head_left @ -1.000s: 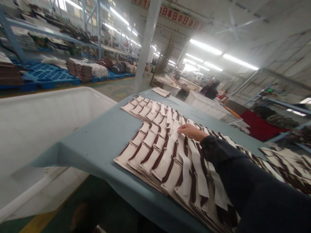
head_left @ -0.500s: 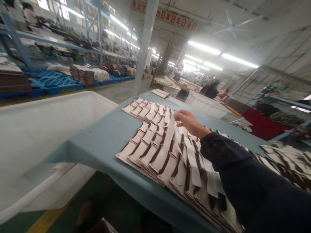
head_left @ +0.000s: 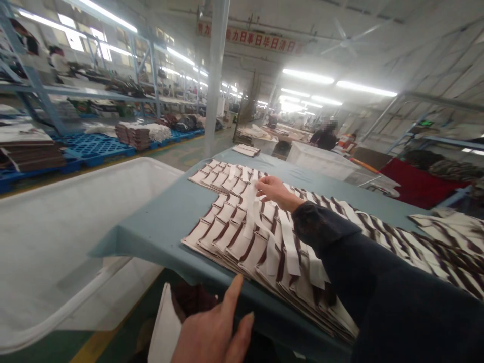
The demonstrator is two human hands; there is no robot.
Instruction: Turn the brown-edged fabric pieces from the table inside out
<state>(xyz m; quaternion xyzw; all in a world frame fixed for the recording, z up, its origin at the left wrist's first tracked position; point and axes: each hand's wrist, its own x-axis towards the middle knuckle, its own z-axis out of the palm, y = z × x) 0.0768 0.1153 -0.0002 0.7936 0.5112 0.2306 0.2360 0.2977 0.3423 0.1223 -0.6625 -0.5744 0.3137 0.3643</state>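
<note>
Fabric pieces (head_left: 230, 237) recorded as cream, edged in dark brown, the edges repeating as stripes; plain white seen on the strips (head_left: 288, 242) over them. Surface (head_left: 151, 217) noted as muted blue-green, bin (head_left: 75, 222) as white, sleeve (head_left: 340, 242) as near-black. Bright blue noted on the lattice-patterned pallet (head_left: 91, 146), deep red on the cloth (head_left: 412, 181) at right.

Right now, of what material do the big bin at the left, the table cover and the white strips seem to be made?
The big bin looks like smooth white plastic: rounded rim, soft sheen. The table cover seems matte blue-green cloth, drooping at its corner, though thin vinyl is possible. The white strips look thin and matte, and one curls; fabric or paper, I cannot tell.
</note>
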